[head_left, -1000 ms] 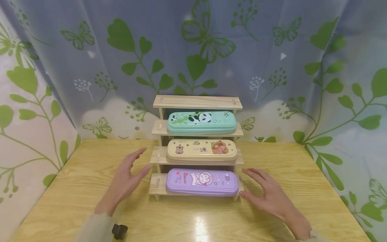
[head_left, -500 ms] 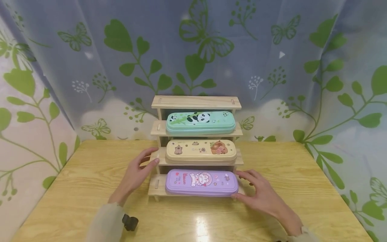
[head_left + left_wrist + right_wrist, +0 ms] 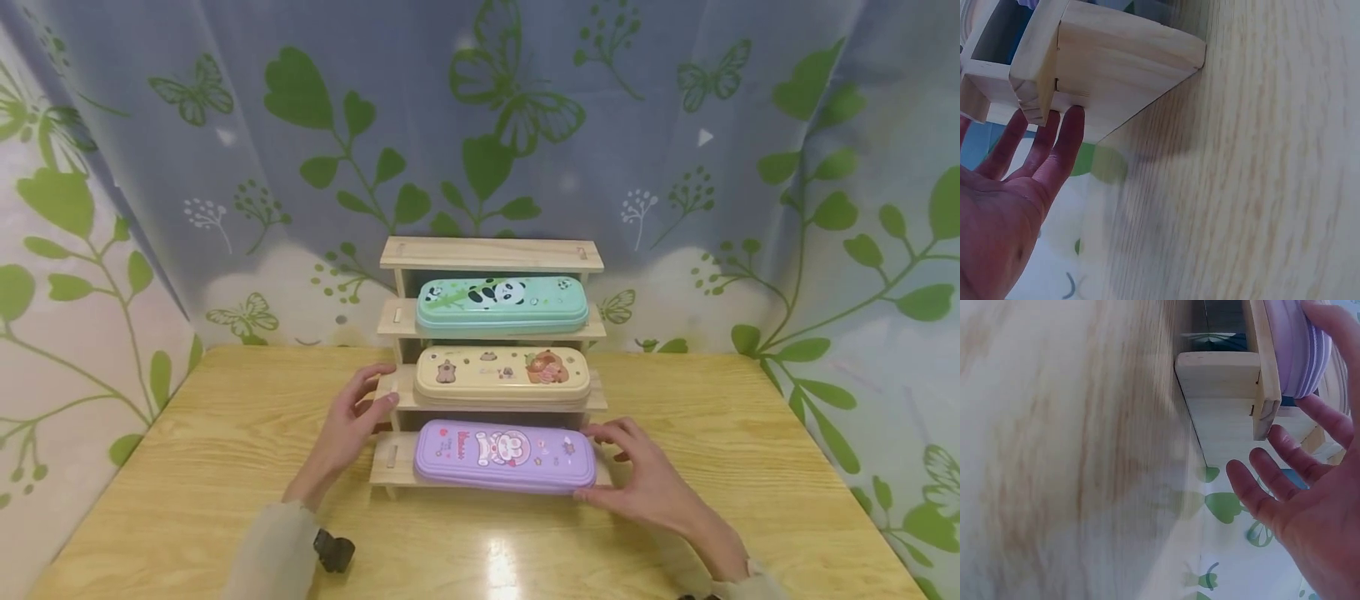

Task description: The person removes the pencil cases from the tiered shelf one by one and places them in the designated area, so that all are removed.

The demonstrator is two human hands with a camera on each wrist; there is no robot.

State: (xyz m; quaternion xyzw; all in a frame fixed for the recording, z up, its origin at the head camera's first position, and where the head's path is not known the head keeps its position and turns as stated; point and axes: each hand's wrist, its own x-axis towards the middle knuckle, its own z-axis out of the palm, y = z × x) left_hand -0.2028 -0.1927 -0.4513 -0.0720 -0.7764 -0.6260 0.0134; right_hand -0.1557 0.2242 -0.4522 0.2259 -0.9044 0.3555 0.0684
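Currently, a four-tier rack of pale bare wood [image 3: 385, 468] stands on a yellow wood-grain tabletop [image 3: 420, 546], before a blue-and-white curtain printed with green leaves and butterflies [image 3: 420, 100]. The oblong purple pencil case with a rabbit print [image 3: 480, 472] lies on the lowest step, slightly askew, its right end nearer the person.

The right hand [image 3: 651, 479] pinches that end: thumb at the front edge, index finger behind, the remaining fingers spread and clear of it in the right wrist view. The left hand [image 3: 347, 432] holds the rack at the left end of the second step up, thumb towards the front; its fingertips meet the side wood in the left wrist view, where the thumb cannot be made out.

On that second step rests an oblong cream pencil case with animal prints [image 3: 487, 372]; on the third, an oblong mint-green pencil case with pandas [image 3: 450, 312]. A small black fitting [image 3: 335, 552] sits at the left sleeve [image 3: 273, 546].
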